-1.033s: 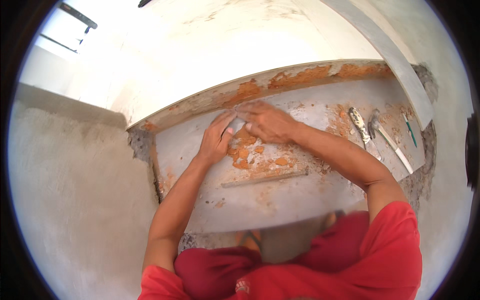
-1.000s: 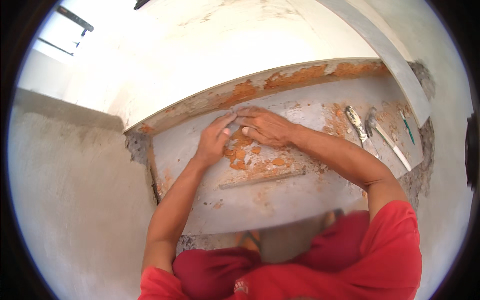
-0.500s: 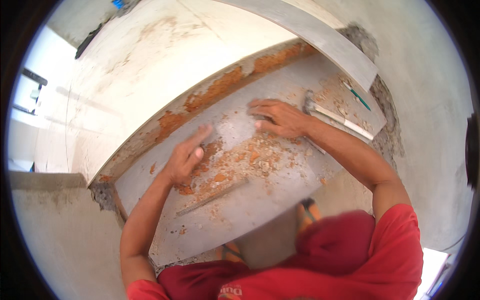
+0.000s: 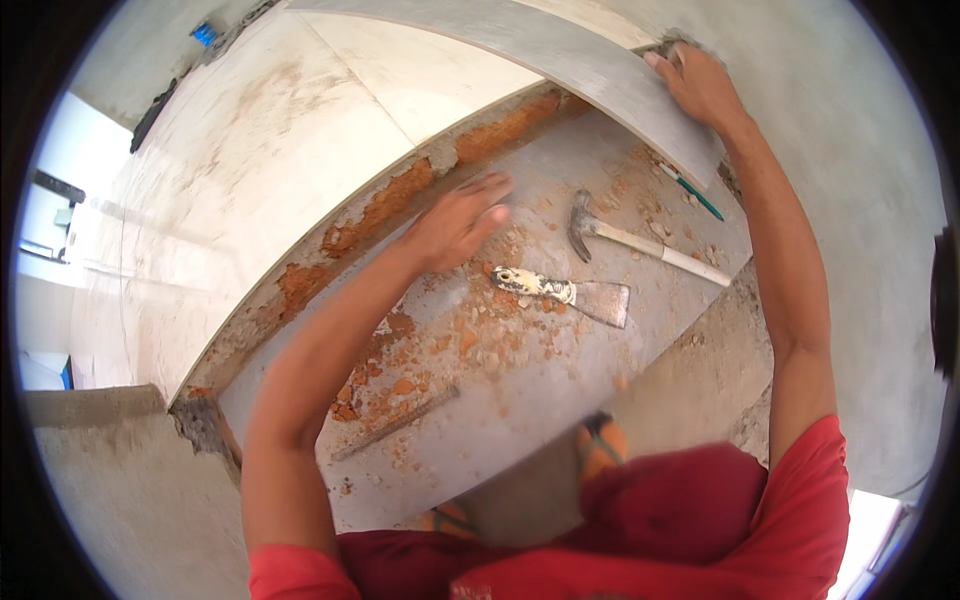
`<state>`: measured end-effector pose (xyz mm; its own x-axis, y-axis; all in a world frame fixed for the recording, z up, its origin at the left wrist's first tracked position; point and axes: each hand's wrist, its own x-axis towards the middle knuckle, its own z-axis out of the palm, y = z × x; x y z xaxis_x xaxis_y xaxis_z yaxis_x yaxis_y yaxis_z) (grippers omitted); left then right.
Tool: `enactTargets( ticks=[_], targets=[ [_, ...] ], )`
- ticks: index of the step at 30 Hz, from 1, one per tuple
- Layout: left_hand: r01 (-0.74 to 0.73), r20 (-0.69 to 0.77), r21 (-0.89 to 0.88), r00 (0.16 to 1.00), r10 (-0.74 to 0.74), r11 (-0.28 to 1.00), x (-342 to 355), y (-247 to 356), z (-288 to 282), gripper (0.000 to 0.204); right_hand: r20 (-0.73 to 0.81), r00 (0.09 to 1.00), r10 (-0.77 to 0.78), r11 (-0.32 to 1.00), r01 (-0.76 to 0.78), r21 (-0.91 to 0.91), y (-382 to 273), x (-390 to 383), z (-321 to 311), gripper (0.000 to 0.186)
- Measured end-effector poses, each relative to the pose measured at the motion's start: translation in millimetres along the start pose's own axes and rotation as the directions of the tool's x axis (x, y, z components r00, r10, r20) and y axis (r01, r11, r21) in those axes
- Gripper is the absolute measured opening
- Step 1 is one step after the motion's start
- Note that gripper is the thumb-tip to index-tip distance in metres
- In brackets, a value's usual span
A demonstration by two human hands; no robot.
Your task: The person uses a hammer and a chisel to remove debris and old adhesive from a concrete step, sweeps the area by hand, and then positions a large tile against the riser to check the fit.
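Two bare hands: left hand (image 4: pixel 455 225) over the far side of the slab, right hand (image 4: pixel 706 90) up at the top right.
Left hand's state: fingers stretched out together, thumb apart, nothing grasped; whether the fingertips touch the slab, I cannot tell.
Right hand's state: at the outer edge of the long grey strip, near its right end; cannot tell whether it grips or merely rests.
Grey strip (image 4: pixel 610 85): slants across the top right, covering the slab's far right corner.
Grey slab (image 4: pixel 480 435): below both hands, strewn with crumbs and orange chunks (image 4: pixel 403 387), the larger ones toward its left.
Scraper (image 4: pixel 560 290): near the left hand, mid-slab, blade pointing right, handle paint-spotted.
Hammer (image 4: pixel 650 247): just beyond the scraper, head toward the left hand, pale handle running to the slab's right edge.
Green pen (image 4: pixel 692 193): close below the strip's right end.
Thin stick (image 4: pixel 395 425): lying among debris at the near left.
In the way: the left forearm (image 4: pixel 330 360) hides part of the slab's left side; tools and rubble occupy its middle and right.
Around: white panel (image 4: pixel 300 130) beyond a rough orange-patched ledge (image 4: pixel 380 205); grey wall (image 4: pixel 870 200) to the right; sandalled feet below.
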<state>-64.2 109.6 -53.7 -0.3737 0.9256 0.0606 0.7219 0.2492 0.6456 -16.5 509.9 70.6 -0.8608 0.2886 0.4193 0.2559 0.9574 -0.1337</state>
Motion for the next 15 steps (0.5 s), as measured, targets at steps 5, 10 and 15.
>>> enactTargets(
  ticks=[5, 10, 15],
  targets=[
    [0.082, -0.073, 0.311, 0.995, -0.062, 0.947, 66, -40, 31, 0.072, 0.19, 0.981, -0.044, 0.975, 0.0, 0.224, 6, 23, 39, 0.075],
    [0.113, -0.046, -0.481, 0.987, -0.154, 0.869, 82, 0, 42, 0.066, 0.267, 0.957, -0.117, 0.968, 0.049, 0.247, 29, 29, 40, 0.066],
    [0.104, -0.022, -0.022, 0.994, -0.104, 0.994, -48, -21, -6, 0.074, 0.272, 0.962, 0.036, 0.989, -0.074, 0.13, 21, 41, 51, 0.071]
  ],
)
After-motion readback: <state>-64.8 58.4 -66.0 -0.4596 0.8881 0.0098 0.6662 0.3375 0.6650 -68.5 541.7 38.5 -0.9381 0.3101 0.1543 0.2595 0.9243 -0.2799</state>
